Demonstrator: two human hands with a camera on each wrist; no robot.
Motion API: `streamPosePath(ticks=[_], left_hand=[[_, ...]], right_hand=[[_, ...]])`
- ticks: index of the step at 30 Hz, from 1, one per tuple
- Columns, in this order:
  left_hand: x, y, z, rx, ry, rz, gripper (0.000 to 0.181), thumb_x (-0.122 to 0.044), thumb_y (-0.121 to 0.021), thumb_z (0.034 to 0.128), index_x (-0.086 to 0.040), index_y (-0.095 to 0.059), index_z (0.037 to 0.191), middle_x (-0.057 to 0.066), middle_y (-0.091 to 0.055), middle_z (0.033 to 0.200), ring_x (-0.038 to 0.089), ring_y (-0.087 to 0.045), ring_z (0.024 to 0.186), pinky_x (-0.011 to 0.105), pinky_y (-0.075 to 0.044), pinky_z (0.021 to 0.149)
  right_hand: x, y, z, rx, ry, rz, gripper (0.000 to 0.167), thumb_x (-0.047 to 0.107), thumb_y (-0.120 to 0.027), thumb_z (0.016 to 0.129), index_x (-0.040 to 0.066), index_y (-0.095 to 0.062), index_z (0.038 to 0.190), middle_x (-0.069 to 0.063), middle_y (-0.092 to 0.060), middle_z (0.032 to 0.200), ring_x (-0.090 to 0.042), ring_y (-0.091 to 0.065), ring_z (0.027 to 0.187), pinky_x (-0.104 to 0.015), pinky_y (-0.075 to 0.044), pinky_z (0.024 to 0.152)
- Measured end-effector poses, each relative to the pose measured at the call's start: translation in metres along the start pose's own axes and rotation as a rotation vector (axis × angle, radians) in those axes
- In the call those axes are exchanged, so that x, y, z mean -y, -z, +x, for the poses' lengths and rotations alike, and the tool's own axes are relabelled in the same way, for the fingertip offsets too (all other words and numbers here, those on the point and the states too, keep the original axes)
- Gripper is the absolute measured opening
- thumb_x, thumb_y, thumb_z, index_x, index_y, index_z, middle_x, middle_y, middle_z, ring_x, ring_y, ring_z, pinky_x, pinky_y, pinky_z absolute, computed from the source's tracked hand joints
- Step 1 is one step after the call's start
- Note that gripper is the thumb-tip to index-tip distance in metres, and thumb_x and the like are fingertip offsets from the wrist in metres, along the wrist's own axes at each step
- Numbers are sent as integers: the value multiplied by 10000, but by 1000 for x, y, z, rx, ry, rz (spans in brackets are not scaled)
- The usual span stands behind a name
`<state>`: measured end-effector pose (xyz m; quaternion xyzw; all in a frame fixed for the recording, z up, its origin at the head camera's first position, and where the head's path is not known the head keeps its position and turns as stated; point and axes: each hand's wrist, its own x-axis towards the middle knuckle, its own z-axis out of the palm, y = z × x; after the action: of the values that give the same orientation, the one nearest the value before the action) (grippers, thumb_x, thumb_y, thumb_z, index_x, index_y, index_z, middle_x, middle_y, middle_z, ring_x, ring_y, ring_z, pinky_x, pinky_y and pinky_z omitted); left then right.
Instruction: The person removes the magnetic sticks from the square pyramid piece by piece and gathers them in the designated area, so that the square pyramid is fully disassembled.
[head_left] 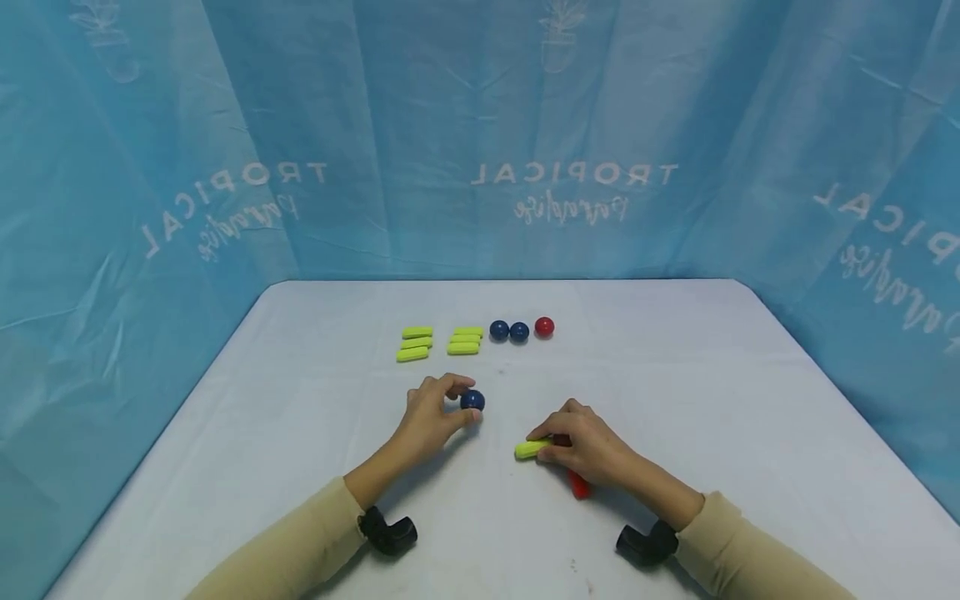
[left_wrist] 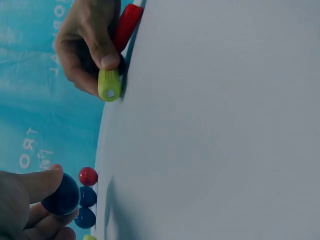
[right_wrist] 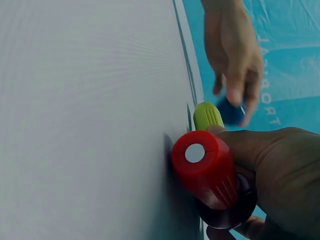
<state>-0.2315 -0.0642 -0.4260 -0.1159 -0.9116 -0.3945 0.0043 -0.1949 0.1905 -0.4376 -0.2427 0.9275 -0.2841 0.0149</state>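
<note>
My left hand [head_left: 437, 414] pinches a dark blue ball [head_left: 472, 401] between thumb and fingers, slightly above the white table. To its right, my right hand [head_left: 585, 440] grips a yellow-green magnetic rod [head_left: 531, 449] by one end; its free end points left. A red magnetic rod [head_left: 578, 485] sticks out below that hand, with a pale metal disc in its end. In the right wrist view a dark ball [right_wrist: 227, 215] meets the red rod [right_wrist: 202, 160] at the fingers; its exact colour is unclear. The fingers partly hide where these pieces join.
At the back of the table [head_left: 660, 367] lie two stacked rows of yellow-green rods [head_left: 416, 342]. Beside them stand two blue balls [head_left: 509, 331] and a red ball [head_left: 544, 327]. A blue printed curtain [head_left: 450, 125] hangs around the table.
</note>
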Motion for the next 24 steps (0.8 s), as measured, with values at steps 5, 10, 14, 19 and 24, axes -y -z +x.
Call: streamPosePath(ticks=[5,10,14,19,24], left_hand=[[-21,-24,42,-23,-28,16,367,-354,-732,804,-212,-665,1136,5,-651,1102,210,-493,1050,403,-312,889],[-37,-49,81,-58,-73,121,390,-364,-716,819,-200,-654,1168,-21,-670,1145,180,-497,1029,385,-315,893],[-44,-63,106,-90,-86,212,373,-365,-710,825,-195,-653,1152,-38,-683,1119,166,-490,1033,370,-306,872],[-49,-73,125,-108,-118,304,357,-356,-709,829,-213,-668,1154,-36,-680,1144,174,-478,1060,385,-300,910],[-52,-77,138,-110,-142,340,366,-342,-720,821,-212,-656,1157,-40,-684,1130,175,-461,1048,392,-284,927]], right_hand=[[-4,-2,0,-1,24,6,216,255,-734,806,291,-722,1018,176,-658,937,-50,-451,870,-228,-384,739],[-4,-3,-1,-3,16,32,220,262,-737,804,297,-722,1020,186,-647,925,-49,-448,867,-232,-377,732],[-3,-4,-1,-6,19,46,225,264,-739,802,303,-719,1023,188,-636,922,-47,-449,869,-230,-374,729],[-4,-3,-1,-22,55,49,217,262,-740,802,297,-719,1016,175,-640,920,-45,-452,860,-212,-377,711],[-7,0,0,-40,73,49,216,256,-743,799,301,-720,1009,178,-647,918,-44,-455,863,-210,-377,713]])
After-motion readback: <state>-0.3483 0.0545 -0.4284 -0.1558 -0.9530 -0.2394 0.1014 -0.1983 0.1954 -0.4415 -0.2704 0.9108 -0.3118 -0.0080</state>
